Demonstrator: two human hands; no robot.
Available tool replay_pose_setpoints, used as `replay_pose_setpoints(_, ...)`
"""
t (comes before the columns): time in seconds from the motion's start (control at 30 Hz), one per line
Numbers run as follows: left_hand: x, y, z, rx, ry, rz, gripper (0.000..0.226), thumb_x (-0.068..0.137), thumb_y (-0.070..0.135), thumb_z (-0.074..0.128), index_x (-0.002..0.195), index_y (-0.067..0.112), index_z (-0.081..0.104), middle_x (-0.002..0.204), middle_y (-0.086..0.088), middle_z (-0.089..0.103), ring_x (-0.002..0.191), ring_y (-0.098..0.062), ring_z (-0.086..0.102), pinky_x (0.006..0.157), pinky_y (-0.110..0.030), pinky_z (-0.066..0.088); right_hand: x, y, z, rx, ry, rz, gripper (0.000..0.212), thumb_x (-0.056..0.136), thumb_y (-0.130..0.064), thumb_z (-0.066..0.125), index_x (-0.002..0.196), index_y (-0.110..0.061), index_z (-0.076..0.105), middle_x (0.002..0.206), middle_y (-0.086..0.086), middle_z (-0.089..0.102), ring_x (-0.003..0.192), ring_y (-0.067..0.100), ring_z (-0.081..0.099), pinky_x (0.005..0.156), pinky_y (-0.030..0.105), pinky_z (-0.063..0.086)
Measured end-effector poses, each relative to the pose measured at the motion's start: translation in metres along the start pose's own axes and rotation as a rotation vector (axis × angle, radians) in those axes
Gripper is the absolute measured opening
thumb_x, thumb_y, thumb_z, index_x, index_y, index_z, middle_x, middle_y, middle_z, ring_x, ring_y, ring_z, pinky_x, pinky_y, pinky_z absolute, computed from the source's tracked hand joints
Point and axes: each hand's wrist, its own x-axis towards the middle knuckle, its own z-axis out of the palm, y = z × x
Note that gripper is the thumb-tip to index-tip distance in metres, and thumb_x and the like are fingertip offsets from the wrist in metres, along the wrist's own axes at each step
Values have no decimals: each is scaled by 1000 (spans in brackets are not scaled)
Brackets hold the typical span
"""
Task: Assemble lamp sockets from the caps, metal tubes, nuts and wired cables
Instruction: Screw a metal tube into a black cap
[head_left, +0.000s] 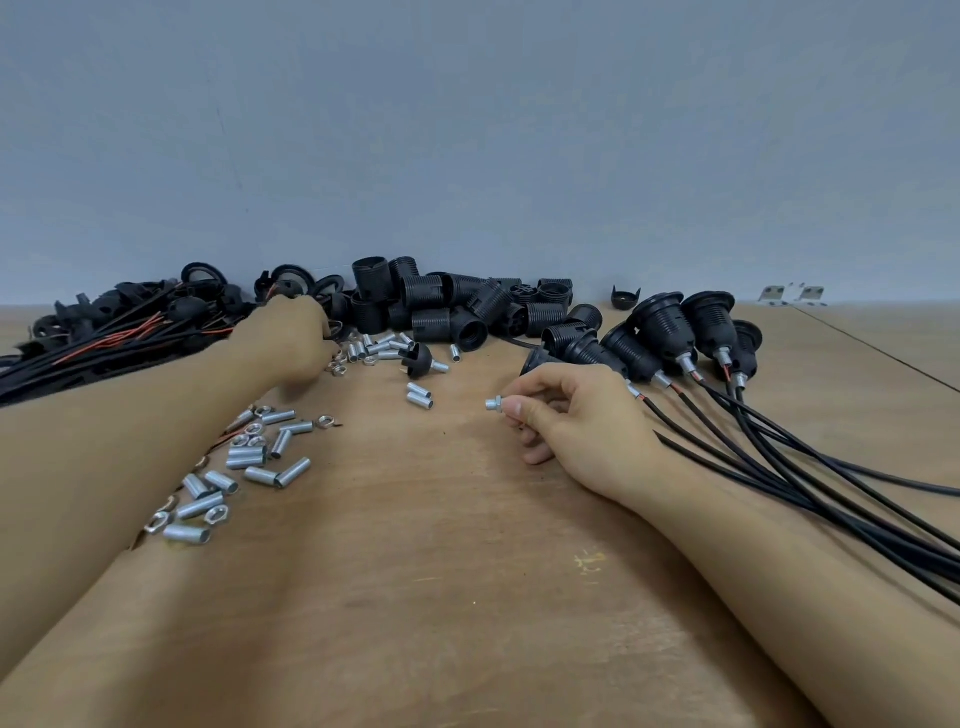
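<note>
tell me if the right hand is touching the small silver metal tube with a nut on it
Touching: the head view shows the right hand pinching the small silver metal tube with its nut between thumb and fingertips.

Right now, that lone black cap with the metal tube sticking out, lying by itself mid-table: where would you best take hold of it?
Probably by the round black dome of the black plastic cap with its short metal tube, coming from above. It lies on its side with bare wood in front of it, so fingers could close across the dome. The thin tube points right and offers less to hold. The left hand is nearest.
</note>
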Motion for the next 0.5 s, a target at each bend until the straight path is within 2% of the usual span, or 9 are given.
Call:
replay_pose_setpoints(0.07,-2,-7,3,-65,67,7,19,91,30,70,100,13,75,104,-15,71,96,-37,64,80,-38,52,0,0,0,-2,1,1,6,90,-8,68,87,-8,73,73,7,67,59,10,63,52,25,56)
replay_pose_setpoints(0.13,-3,-10,3,-131,103,14,17,87,30,75,95,15,77,102,-12,73,93,-32,64,82,-38,52,0,0,0,-6,3,3,6,90,-8,68,87,-8,73,72,6,67,58,10,63,52,25,56)
replay_pose_setpoints(0.23,-6,-13,2,-204,80,25,16,85,24,78,96,12,78,105,-9,73,87,-21,57,85,-30,47,0,0,0,6,2,8,7,90,-8,69,86,-10,73,73,7,67,59,9,63,52,25,56)
replay_pose_setpoints(0.3,-9,-16,-1,-186,62,49,21,88,22,73,106,13,75,113,-7,71,94,-21,58,87,-28,44,-1,0,0,10,4,9,7,90,-7,68,87,-10,73,74,7,68,59,10,63,53,26,57)
replay_pose_setpoints(0.4,-13,-29,-9,-25,197,69,32,87,15,63,118,15,70,123,-12,67,114,-34,57,99,-42,47,-1,0,-2,9,6,4,6,90,-8,68,88,-11,74,74,7,69,60,11,65,54,28,58)
replay_pose_setpoints(0.47,-14,-44,-16,194,304,-4,36,83,17,63,119,17,68,124,-17,63,118,-40,50,97,-48,42,-1,0,-2,9,6,4,7,90,-8,69,87,-12,74,74,7,69,60,10,65,54,27,57)
replay_pose_setpoints(0.5,-14,-52,-21,255,286,-62,36,83,20,64,118,17,68,123,-18,62,117,-41,49,96,-49,41,-1,0,-2,7,7,2,9,90,-8,69,86,-13,74,74,7,69,59,10,65,54,27,57)
